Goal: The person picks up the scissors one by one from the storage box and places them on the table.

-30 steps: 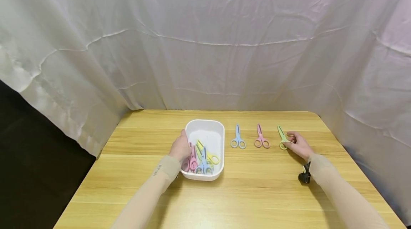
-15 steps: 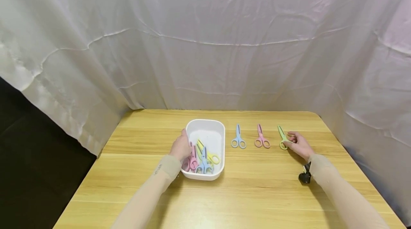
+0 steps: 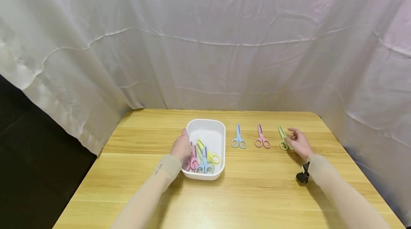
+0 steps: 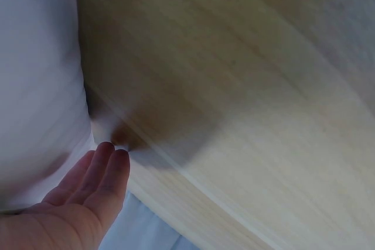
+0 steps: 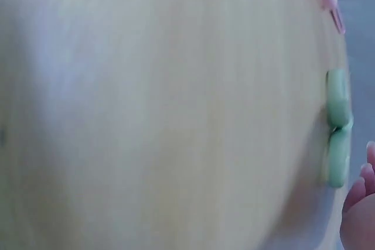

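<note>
We are seeing a person's left hand [image 3: 181, 147] holding the near left side of a white bin [image 3: 203, 177], its fingers lying along the outer wall in the left wrist view. Inside the bin, scissors are lying in a pile toward the near end: we are making out pink ones [image 3: 194, 158] beside the left wall, blue ones [image 3: 204, 157] on top, and yellow ones [image 3: 209, 154] slanting beneath. Their full number is escaping us because they are overlapping.

To the bin's right, three pairs are lying well apart in a row on the wooden table [image 3: 257, 179], their blades pointing away from the person: light blue scissors [image 3: 238, 138], rose-pink scissors [image 3: 261, 138] and green scissors [image 3: 282, 136]. The right hand [image 3: 299, 143] is hovering just beside the green handles, gripping nothing, its fingers bending loosely; in the right wrist view we are noticing a gap between them. A black device [image 3: 303, 175] is sitting at the right wrist, and a pale curtain [image 3: 208, 65] is hanging behind the table.
</note>
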The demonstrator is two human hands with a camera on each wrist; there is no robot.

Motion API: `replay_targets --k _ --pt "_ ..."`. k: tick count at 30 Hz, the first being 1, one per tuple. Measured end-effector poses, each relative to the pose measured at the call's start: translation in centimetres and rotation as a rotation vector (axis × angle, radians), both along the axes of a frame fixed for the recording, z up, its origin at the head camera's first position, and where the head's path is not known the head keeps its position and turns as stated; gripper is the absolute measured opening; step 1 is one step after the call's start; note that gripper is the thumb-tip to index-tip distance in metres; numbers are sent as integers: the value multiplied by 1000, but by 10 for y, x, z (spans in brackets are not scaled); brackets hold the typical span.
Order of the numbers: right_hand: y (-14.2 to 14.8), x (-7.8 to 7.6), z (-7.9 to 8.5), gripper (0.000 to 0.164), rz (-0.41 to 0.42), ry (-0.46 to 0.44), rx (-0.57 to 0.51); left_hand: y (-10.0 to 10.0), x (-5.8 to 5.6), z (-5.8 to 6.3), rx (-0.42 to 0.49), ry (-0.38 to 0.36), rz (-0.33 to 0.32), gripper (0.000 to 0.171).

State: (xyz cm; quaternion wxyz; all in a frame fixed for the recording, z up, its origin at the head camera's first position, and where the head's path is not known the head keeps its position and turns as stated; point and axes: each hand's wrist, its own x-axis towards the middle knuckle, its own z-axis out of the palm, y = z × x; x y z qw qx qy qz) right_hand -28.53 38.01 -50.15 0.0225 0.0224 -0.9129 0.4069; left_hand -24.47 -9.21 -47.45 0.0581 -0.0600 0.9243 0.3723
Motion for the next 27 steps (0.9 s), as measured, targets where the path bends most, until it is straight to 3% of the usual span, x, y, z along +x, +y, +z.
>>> replay_targets --k 15,27 --pt "-43 6 33 52 80 220 -31 -1 1 -1 -1 3 -6 92" --pt "-84 15 53 50 132 204 -29 -2 -2 -1 -1 -5 -11 94"
